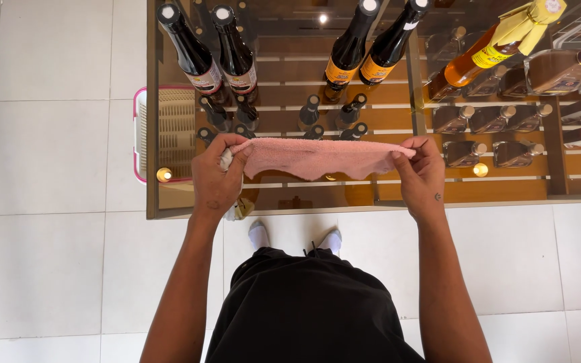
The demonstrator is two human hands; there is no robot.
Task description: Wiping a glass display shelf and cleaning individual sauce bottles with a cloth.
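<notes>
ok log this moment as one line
left hand: holds cloth end | right hand: holds other end | cloth: pink, stretched over glass shelf | bottles: upright

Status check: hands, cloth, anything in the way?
Left hand and right hand each pinch an end of the pink cloth. Cloth stretched flat above the glass shelf. Dark bottles stand just beyond, not touching.

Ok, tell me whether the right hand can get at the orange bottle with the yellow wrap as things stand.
Probably not right away. The right hand is pinching one end of the pink cloth, which the left hand holds at the other end. The orange bottle stands up on the glass shelf with nothing blocking it.
</notes>
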